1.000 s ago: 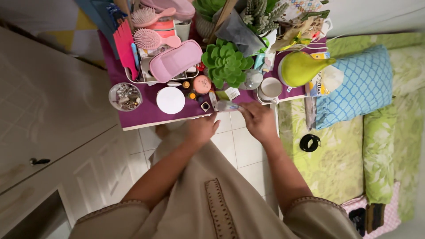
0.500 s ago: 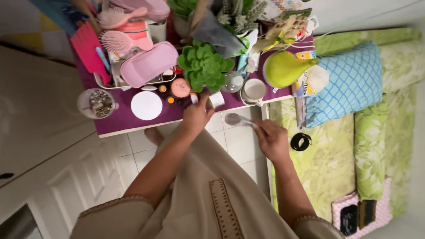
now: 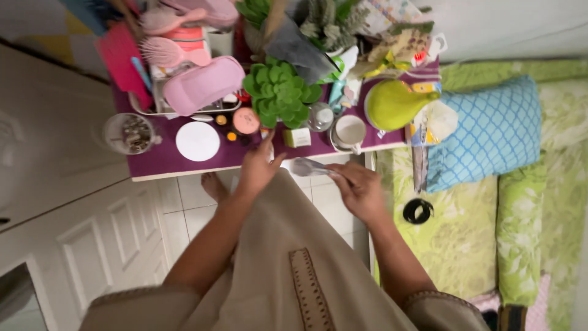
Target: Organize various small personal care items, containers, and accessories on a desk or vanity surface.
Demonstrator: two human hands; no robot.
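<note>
The right hand (image 3: 360,191) grips a small clear tube (image 3: 306,166) by its lower end, just off the purple table's (image 3: 159,164) front edge. It looks light, soft and squeezable, best held mid-body. The left hand (image 3: 257,168), fingers loosely spread, reaches toward small bottles at its 12 o'clock. At 9 o'clock a glass jar (image 3: 127,133) holds small metal bits; the white cup's (image 3: 350,130) contents don't show.

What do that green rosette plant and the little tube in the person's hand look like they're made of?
The green rosette plant looks like moulded plastic or rubber: its leaves are uniform, thick and matte, though a real succulent can't be ruled out. The small tube in the right hand seems soft, translucent plastic with a pale sheen.
</note>
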